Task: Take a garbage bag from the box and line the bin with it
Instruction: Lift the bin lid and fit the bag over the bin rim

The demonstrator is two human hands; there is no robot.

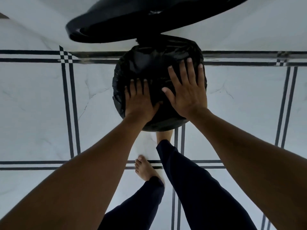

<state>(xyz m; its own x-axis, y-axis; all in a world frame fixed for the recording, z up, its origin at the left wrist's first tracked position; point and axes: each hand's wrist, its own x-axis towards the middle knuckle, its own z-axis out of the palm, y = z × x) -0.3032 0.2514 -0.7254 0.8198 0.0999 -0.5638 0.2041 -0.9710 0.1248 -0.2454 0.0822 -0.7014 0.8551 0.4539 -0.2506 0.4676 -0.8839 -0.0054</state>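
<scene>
Black plastic of the garbage bag (146,67) covers the bin (159,125); left hand (139,103) and right hand (187,93) lie flat, fingers spread, gripping nothing. Best press evenly, easing air out

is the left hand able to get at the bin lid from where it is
Probably yes: the left hand lies flat on the garbage bag, and the raised lid stands just beyond it with nothing between.

left hand (140,101): flat, palm down | right hand (186,90): fingers spread | arms extended

Glossy crinkled plastic bag (149,70); floor (33,105) seemingly polished.
</scene>
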